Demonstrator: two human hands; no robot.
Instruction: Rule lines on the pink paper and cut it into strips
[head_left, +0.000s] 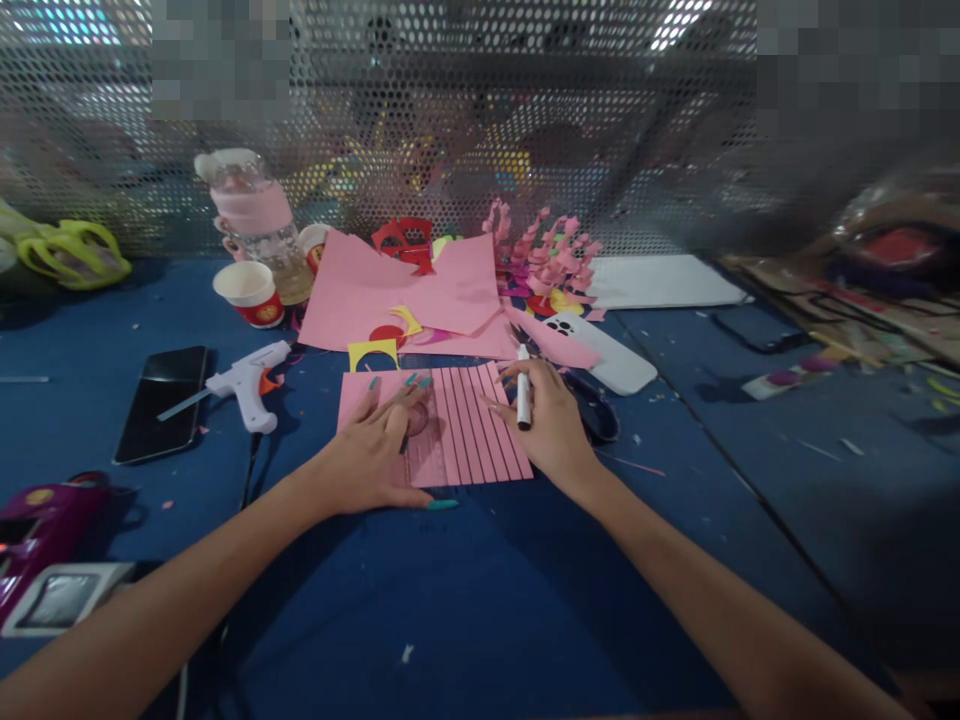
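Holding a white marker [523,395] in the right hand [553,420], with thumb and fingers closed round it, at the right edge of a pink sheet [480,430]. Pointing its black end towards the wearer and its other end away, with the long axis running near to far; cannot tell whether touching the paper. Pressing the sheet and a clear ruler [429,462] down with the left hand [371,440], fingers spread wide, laid on top rather than gripping. Lying flat on the blue table [450,610], straight ahead of the wearer: the sheet, with its long axis left to right and dark lines running near to far across its right half, along the same direction as the ruler.

Farther off, to the left: an upright paper cup [262,303], with pale inner wall in view and bottom hidden. Just behind: an upright bottle [253,212] with a pink band, with contents too blurred to name. Beside the bottle: a second cup [312,238], partly hidden by pink card [405,285].
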